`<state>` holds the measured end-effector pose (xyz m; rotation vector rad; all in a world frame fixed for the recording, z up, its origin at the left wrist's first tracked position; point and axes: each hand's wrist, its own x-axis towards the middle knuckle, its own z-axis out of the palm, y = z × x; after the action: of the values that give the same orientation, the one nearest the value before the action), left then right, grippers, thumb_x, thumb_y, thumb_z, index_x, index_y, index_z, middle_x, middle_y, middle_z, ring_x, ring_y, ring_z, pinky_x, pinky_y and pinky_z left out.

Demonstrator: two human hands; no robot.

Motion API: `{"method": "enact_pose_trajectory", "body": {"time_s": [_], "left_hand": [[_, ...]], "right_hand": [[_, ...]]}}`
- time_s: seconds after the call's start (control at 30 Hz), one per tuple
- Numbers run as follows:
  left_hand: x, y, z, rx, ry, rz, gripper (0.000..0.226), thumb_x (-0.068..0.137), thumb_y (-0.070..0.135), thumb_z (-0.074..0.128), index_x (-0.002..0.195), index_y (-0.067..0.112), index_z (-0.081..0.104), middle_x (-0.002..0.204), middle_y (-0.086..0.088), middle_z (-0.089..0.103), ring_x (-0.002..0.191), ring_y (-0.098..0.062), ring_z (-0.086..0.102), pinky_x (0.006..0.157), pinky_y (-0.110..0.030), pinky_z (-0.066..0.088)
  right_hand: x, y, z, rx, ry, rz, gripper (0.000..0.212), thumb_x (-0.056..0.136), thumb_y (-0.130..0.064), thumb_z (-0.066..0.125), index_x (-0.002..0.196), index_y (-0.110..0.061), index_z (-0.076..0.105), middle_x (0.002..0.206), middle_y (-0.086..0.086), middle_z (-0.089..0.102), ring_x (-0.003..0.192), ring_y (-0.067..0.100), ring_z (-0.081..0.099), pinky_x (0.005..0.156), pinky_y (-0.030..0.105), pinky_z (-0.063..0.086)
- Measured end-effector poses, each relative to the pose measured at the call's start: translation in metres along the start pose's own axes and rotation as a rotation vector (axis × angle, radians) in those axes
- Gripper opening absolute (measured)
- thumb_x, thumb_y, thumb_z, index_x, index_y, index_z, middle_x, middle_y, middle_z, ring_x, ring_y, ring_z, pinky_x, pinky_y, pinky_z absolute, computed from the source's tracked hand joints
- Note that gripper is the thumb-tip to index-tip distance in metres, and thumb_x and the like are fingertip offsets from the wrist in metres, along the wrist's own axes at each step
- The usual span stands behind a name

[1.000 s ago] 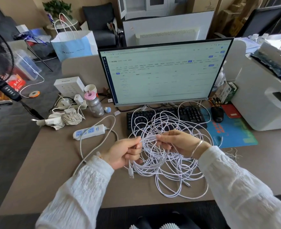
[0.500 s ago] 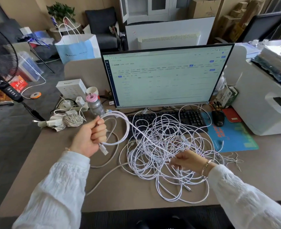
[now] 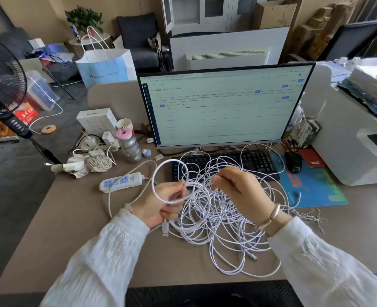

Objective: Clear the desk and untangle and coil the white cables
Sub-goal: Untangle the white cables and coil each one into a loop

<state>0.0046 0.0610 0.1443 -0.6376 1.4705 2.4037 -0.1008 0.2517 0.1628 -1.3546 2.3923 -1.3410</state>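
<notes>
On your desk (image 3: 72, 218), the tangled white cables (image 3: 223, 229) sprawl before the keyboard (image 3: 256, 160). Your left hand (image 3: 158, 204) grips a coiled loop (image 3: 158, 173) of it; your right hand (image 3: 240, 191) pinches a strand above the heap.

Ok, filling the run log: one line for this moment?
left hand: holds coiled loop | right hand: pinches strand | white cable tangle: still heaped on desk

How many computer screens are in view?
2: the lit monitor behind the keyboard, and a dark screen at the far right. Others may be hidden.
</notes>
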Motion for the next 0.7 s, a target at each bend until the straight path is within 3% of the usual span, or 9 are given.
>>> {"method": "enact_pose_trajectory", "body": {"time_s": [0.1, 0.23, 0.43, 0.53, 0.7], "left_hand": [[0.0, -0.002, 0.01, 0.086, -0.035, -0.002, 0.026, 0.092, 0.026, 0.049, 0.073, 0.008, 0.049, 0.051, -0.006, 0.049, 0.034, -0.007, 0.029, 0.034, -0.01, 0.019], [-0.003, 0.001, 0.014, 0.065, -0.104, -0.038, 0.027, 0.09, 0.028, 0.048, 0.073, 0.007, 0.05, 0.048, -0.007, 0.045, 0.033, -0.006, 0.028, 0.032, -0.011, 0.016], [-0.004, 0.003, 0.014, 0.205, -0.219, -0.171, 0.031, 0.094, 0.03, 0.046, 0.075, 0.006, 0.053, 0.055, -0.008, 0.055, 0.039, -0.007, 0.033, 0.033, -0.014, 0.018], [0.0, 0.003, 0.018, 0.272, -0.221, -0.169, 0.033, 0.093, 0.032, 0.045, 0.074, 0.006, 0.051, 0.057, -0.01, 0.06, 0.04, -0.007, 0.034, 0.035, -0.014, 0.02], [0.003, 0.001, 0.028, 0.464, -0.194, -0.093, 0.034, 0.094, 0.035, 0.046, 0.069, 0.011, 0.046, 0.046, 0.002, 0.034, 0.038, -0.006, 0.023, 0.038, -0.017, 0.016]], "right_hand": [[0.004, 0.0, 0.009, -0.138, 0.069, -0.133, 0.038, 0.092, -0.041, 0.049, 0.082, -0.01, 0.067, 0.074, -0.01, 0.055, 0.059, 0.006, 0.05, 0.054, 0.02, 0.046], [-0.001, 0.006, 0.014, -0.169, 0.036, -0.205, 0.035, 0.091, -0.043, 0.049, 0.084, -0.014, 0.067, 0.079, -0.007, 0.059, 0.061, 0.014, 0.057, 0.052, 0.038, 0.051], [-0.005, 0.003, 0.011, -0.185, -0.036, -0.292, 0.03, 0.089, -0.041, 0.052, 0.083, -0.018, 0.07, 0.08, -0.009, 0.061, 0.061, 0.013, 0.06, 0.05, 0.036, 0.052], [-0.01, -0.002, 0.014, -0.199, -0.012, -0.307, 0.019, 0.087, -0.039, 0.058, 0.084, -0.021, 0.061, 0.076, -0.011, 0.061, 0.059, 0.011, 0.059, 0.048, 0.034, 0.052], [-0.014, -0.004, 0.022, -0.278, 0.082, -0.312, 0.029, 0.079, -0.026, 0.075, 0.077, -0.02, 0.047, 0.064, -0.015, 0.051, 0.049, 0.002, 0.043, 0.041, 0.022, 0.041]]}}
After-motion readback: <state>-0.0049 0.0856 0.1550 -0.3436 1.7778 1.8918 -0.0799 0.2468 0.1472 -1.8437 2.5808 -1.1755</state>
